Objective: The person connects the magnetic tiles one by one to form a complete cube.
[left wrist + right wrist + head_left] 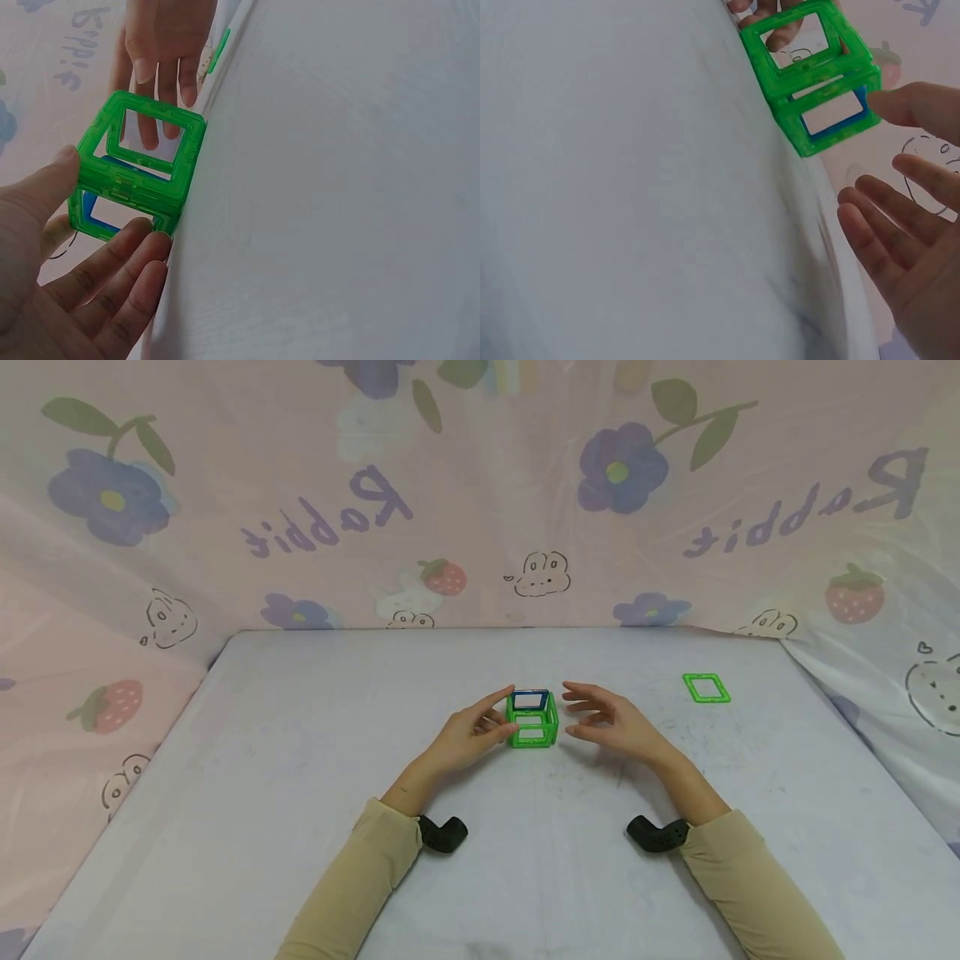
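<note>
A small box of see-through green square magnetic tiles point(554, 720) stands on the table, with a blue-framed tile point(530, 692) at its far side. My left hand point(468, 735) holds the box from the left. Its thumb and fingers are spread around the box's side, as the left wrist view shows against the green frames point(124, 184). To the right of the box, my right hand point(611, 722) hovers with fingers loosely bent and nothing in them. The right wrist view shows its fingers beside the box point(780, 86), below the blue tile's corner.
One loose green square tile point(707, 697) lies flat at the right rear of the white-covered table point(315, 718). Behind the table's back edge hangs a printed cloth point(480, 510). Both wrists carry a black device point(444, 835) near the sleeve cuff.
</note>
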### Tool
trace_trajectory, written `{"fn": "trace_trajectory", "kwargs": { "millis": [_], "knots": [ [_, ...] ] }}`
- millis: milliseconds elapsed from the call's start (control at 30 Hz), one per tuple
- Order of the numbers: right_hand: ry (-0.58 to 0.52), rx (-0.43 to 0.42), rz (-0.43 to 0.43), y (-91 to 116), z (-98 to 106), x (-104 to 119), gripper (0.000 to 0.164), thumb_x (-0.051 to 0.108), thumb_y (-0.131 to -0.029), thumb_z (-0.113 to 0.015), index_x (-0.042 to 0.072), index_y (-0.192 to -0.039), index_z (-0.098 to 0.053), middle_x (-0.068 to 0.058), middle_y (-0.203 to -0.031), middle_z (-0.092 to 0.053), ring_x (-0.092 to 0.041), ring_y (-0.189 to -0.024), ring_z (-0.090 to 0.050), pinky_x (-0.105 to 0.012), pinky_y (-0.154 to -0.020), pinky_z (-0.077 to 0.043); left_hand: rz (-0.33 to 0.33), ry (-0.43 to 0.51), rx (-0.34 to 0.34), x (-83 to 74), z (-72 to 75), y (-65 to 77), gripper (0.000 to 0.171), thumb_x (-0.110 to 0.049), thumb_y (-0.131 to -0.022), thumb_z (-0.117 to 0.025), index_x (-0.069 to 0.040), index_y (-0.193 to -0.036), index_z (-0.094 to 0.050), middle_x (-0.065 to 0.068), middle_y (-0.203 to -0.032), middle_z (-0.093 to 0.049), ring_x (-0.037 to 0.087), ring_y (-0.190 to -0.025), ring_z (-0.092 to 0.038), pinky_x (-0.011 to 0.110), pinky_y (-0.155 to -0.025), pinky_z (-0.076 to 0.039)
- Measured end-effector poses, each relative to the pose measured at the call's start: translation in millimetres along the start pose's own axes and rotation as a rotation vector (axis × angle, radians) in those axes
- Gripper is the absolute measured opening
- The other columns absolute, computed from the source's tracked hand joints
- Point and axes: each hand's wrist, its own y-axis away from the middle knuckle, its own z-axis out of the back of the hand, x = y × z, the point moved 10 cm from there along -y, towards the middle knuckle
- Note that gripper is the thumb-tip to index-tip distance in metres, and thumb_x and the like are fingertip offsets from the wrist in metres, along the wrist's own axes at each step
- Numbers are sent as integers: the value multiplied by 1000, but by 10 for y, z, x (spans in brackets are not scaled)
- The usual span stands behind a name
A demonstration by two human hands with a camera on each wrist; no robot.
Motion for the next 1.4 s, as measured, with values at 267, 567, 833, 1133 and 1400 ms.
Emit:
{"fn": "trace_trajectory", "kwargs": {
  "millis": [267,567,833,1133,1400],
  "knots": [
    [57,-62,2,24,182,-69,58,15,-86,-66,3,-137,-41,-20,-132,-50,-33,-118,-51,-30,-92,-46,-1,9,-4,7,10,11,59,-29,-90,-61,-29,-143,-35,6,-103,-65,15,-91,-63,28,-81,-50],
    [101,-185,-103,27,403,-170,52,24,-89,-63,4,-134,-45,-19,-129,-53,-32,-118,-52,-30,-92,-46,-4,8,-1,11,8,10,59,-29,-90,-60,-29,-144,-34,6,-104,-64,16,-91,-63,29,-82,-50],
    [72,-289,-164,44,589,-298,50,27,-88,-63,2,-129,-50,-19,-129,-53,-30,-118,-50,-6,-82,-39,-13,0,5,3,0,-3,59,-29,-91,-59,-23,-144,-34,7,-104,-65,16,-92,-62,29,-83,-50],
    [141,-380,-251,111,799,-451,53,35,-89,-61,3,-129,-50,-19,-132,-50,-33,-126,-41,-49,-106,-29,-7,-4,1,-11,3,0,59,-29,-91,-59,-23,-144,-34,6,-104,-64,16,-93,-62,29,-83,-50],
    [152,-444,-310,184,946,-522,53,36,-88,-62,3,-128,-52,-20,-135,-47,-36,-131,-35,-54,-109,-22,-8,0,-3,-6,1,2,59,-28,-91,-60,-22,-144,-34,6,-103,-64,16,-92,-62,29,-82,-50]
  ]
}}
